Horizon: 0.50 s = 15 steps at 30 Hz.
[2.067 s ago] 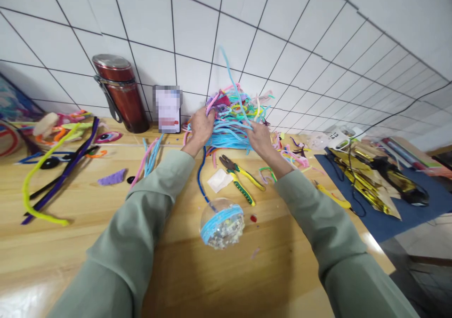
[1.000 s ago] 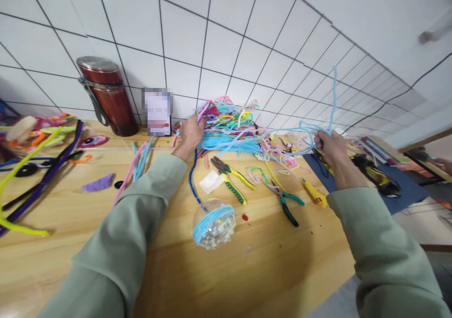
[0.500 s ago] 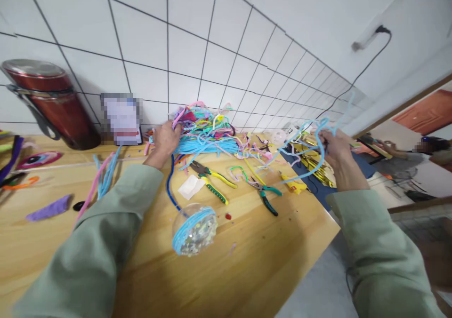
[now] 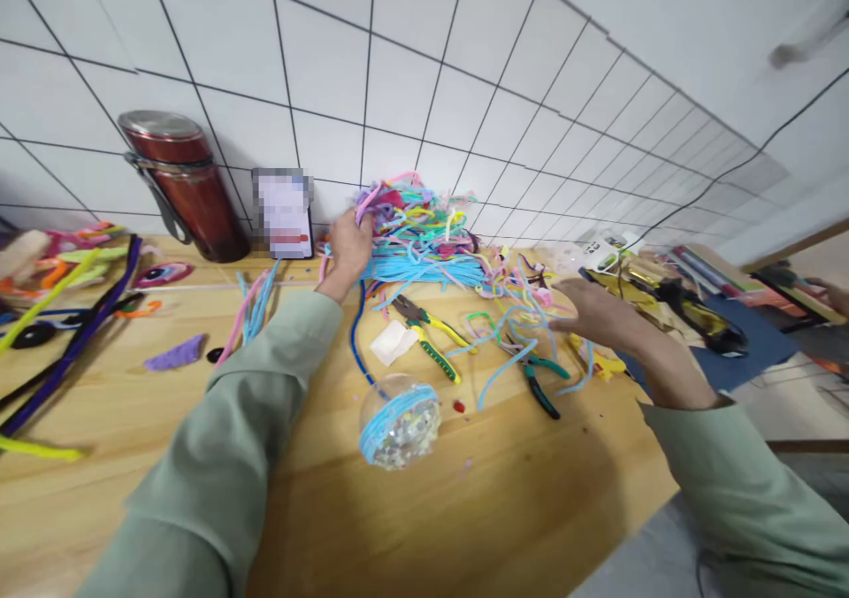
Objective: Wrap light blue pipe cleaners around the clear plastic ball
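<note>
Closest up, there's a clear ball (image 4: 400, 423) with a blue band on the tabletop (image 4: 484, 514). Past it: yellow-green pliers (image 4: 423, 318) by a paper scrap (image 4: 393, 342), teal pliers (image 4: 531, 368) off to the right, loose blue strands (image 4: 508, 366) tangled around those. Right hand (image 4: 597, 313) is right by the strands, fingers wide. Left hand (image 4: 351, 242) is on the left end of the colorful pile (image 4: 428, 266); can't tell if its fingers are gripping. Phone (image 4: 300, 240) and red flask (image 4: 189, 193) stand near the wall (image 4: 398, 72).

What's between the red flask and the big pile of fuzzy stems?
In the head view, the upright phone, a few pinkish stem ends and the left hand lie between the red flask and the pile.
</note>
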Tool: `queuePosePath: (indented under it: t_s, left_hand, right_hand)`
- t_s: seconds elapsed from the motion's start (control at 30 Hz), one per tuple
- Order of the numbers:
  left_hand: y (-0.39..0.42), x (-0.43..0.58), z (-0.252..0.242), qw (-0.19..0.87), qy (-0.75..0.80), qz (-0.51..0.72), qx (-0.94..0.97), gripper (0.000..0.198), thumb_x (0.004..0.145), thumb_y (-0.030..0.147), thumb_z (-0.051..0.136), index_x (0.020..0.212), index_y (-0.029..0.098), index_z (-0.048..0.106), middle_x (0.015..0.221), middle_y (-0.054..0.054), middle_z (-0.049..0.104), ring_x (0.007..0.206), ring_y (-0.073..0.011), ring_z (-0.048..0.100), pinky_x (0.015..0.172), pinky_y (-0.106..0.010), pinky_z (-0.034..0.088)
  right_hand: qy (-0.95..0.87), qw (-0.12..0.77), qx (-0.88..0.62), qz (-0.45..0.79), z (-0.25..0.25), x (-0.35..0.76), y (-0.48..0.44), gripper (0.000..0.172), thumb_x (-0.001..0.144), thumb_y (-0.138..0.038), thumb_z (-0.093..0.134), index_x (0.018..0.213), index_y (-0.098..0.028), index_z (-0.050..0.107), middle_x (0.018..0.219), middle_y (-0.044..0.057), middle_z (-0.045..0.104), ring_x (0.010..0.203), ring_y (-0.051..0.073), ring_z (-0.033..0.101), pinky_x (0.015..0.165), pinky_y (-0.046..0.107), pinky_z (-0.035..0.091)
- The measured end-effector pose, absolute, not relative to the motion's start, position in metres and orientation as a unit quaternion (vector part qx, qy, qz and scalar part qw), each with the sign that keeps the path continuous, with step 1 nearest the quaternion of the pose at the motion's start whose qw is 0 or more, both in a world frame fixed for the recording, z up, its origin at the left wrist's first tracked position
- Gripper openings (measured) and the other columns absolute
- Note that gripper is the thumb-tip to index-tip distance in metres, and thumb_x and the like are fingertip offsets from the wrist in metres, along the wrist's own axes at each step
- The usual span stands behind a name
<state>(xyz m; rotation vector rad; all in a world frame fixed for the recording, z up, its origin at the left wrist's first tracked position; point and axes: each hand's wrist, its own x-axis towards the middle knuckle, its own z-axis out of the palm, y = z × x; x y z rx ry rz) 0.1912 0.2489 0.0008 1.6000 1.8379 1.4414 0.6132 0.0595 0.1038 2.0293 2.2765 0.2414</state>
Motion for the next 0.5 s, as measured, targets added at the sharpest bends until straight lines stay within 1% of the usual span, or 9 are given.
queuePosePath:
  t_s: [0.03, 0.07, 0.13, 0.2, 0.27, 0.33, 0.43, 0.5]
  left_hand:
    - [0.251, 0.191, 0.001, 0.157, 0.635, 0.520, 0.550, 0.035, 0.107, 0.032, 0.049, 0.103, 0.016, 0.079, 0.093, -0.011, 0.078, 0.100, -0.0290, 0.074, 0.101, -0.039, 0.055]
    - [0.253, 0.190, 0.002, 0.158, 0.630, 0.532, 0.543, 0.035, 0.108, 0.032, 0.048, 0.101, 0.016, 0.079, 0.092, -0.011, 0.077, 0.098, -0.0285, 0.074, 0.101, -0.039, 0.056]
    - [0.255, 0.189, 0.004, 0.159, 0.628, 0.543, 0.534, 0.036, 0.109, 0.033, 0.047, 0.100, 0.016, 0.078, 0.093, -0.011, 0.077, 0.099, -0.0285, 0.074, 0.100, -0.039, 0.056]
    - [0.255, 0.188, 0.007, 0.166, 0.629, 0.546, 0.528, 0.036, 0.109, 0.033, 0.047, 0.099, 0.016, 0.077, 0.095, -0.011, 0.078, 0.101, -0.0290, 0.074, 0.100, -0.038, 0.055]
    - [0.254, 0.187, 0.010, 0.174, 0.627, 0.547, 0.527, 0.036, 0.108, 0.033, 0.047, 0.100, 0.016, 0.078, 0.096, -0.011, 0.078, 0.102, -0.0285, 0.075, 0.099, -0.037, 0.055]
    - [0.253, 0.187, 0.012, 0.177, 0.626, 0.545, 0.528, 0.036, 0.108, 0.033, 0.047, 0.100, 0.017, 0.079, 0.095, -0.010, 0.078, 0.101, -0.0272, 0.075, 0.098, -0.036, 0.055]
    - [0.252, 0.185, 0.014, 0.181, 0.620, 0.551, 0.529, 0.036, 0.108, 0.035, 0.049, 0.095, 0.017, 0.078, 0.088, -0.007, 0.076, 0.096, -0.0254, 0.074, 0.094, -0.034, 0.055]
    - [0.253, 0.184, 0.015, 0.188, 0.615, 0.556, 0.527, 0.035, 0.108, 0.035, 0.050, 0.091, 0.018, 0.077, 0.083, -0.005, 0.074, 0.091, -0.0248, 0.073, 0.091, -0.033, 0.056]
  right_hand:
    - [0.765, 0.007, 0.640, 0.069, 0.104, 0.597, 0.066, 0.058, 0.088, -0.043, 0.078, 0.141, -0.019, 0.075, 0.154, 0.020, 0.071, 0.142, 0.042, 0.068, 0.115, 0.056, 0.057]
    - [0.790, -0.034, 0.610, 0.052, 0.104, 0.578, 0.075, 0.053, 0.096, -0.044, 0.071, 0.143, -0.021, 0.074, 0.154, 0.019, 0.071, 0.144, 0.039, 0.067, 0.120, 0.056, 0.054]
    - [0.826, -0.098, 0.555, -0.012, 0.099, 0.533, 0.095, 0.043, 0.104, -0.043, 0.061, 0.140, -0.024, 0.077, 0.145, 0.013, 0.078, 0.138, 0.034, 0.072, 0.120, 0.053, 0.054]
    - [0.846, -0.135, 0.509, -0.084, 0.087, 0.484, 0.119, 0.038, 0.107, -0.042, 0.058, 0.133, -0.027, 0.082, 0.141, 0.009, 0.081, 0.135, 0.031, 0.074, 0.119, 0.048, 0.055]
    - [0.851, -0.166, 0.470, -0.165, 0.070, 0.440, 0.144, 0.035, 0.106, -0.038, 0.060, 0.130, -0.028, 0.083, 0.140, 0.006, 0.081, 0.134, 0.030, 0.074, 0.119, 0.047, 0.054]
    - [0.846, -0.180, 0.451, -0.220, 0.055, 0.406, 0.170, 0.035, 0.103, -0.032, 0.063, 0.131, -0.027, 0.083, 0.143, 0.006, 0.080, 0.135, 0.031, 0.074, 0.120, 0.047, 0.053]
    - [0.815, -0.222, 0.491, -0.212, 0.044, 0.385, 0.207, 0.037, 0.093, -0.023, 0.071, 0.129, -0.023, 0.082, 0.148, 0.010, 0.077, 0.147, 0.035, 0.064, 0.129, 0.050, 0.044]
    - [0.796, -0.250, 0.514, -0.200, 0.047, 0.387, 0.229, 0.040, 0.094, -0.025, 0.069, 0.133, -0.020, 0.079, 0.150, 0.013, 0.075, 0.150, 0.038, 0.060, 0.132, 0.056, 0.038]
